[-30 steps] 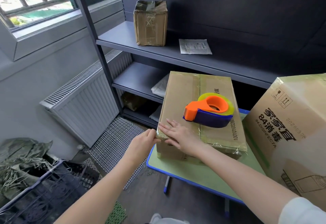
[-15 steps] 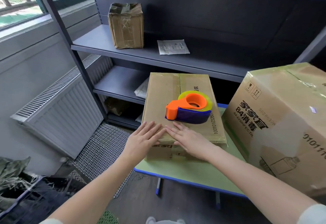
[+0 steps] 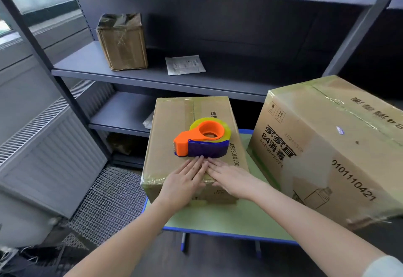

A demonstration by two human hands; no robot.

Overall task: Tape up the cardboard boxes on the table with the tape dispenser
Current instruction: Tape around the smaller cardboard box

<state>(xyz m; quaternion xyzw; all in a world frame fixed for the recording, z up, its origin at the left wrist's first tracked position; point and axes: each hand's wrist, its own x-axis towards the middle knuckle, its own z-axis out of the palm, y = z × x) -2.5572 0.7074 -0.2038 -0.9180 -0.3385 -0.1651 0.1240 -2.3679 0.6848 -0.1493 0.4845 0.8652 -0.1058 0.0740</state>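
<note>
The dispenser lies on the small box, which sits at the worktop's 10 o'clock. At the dispenser's 6 o'clock, the left hand and right hand press flat on the box lid. Their fingers are straight, gripping nothing. A big box stands at 3 o'clock.

- Small box, top face, along the right edge: a printed row of digits, readable part "0101032601".
- Large box, side face: bold Chinese characters "家家宜", below them "84消毒", then a line of Latin capitals beginning "84-DISINFECTA".
- Same face, upper corner: two handling signs, a glass and a pair of upward arrows.
- Same face, lower part: digits "0101110421" and a bottle outline.
- Large box, top face: upside-down print, "84" legible.
- Sheet of paper on the shelf: print too small to read.
</note>
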